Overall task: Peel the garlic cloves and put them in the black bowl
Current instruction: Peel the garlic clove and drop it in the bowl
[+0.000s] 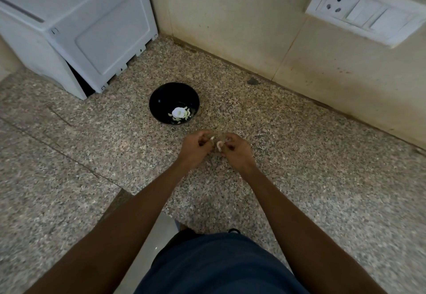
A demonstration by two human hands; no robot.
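The black bowl (174, 103) sits upright on the surface. Peeled white garlic cloves (180, 113) lie inside it. One small clove (219, 145) is between both hands.

A speckled granite bench (299, 178) fills most of the view. At far left a white plastic appliance (76, 28) stands on it, one corner tilted toward the middle. A cream tiled wall (242, 28) runs along the far side, carrying a white socket-and-switch plate (366, 10) at upper right. A dark stain (252, 82) marks the bench by the wall's foot.
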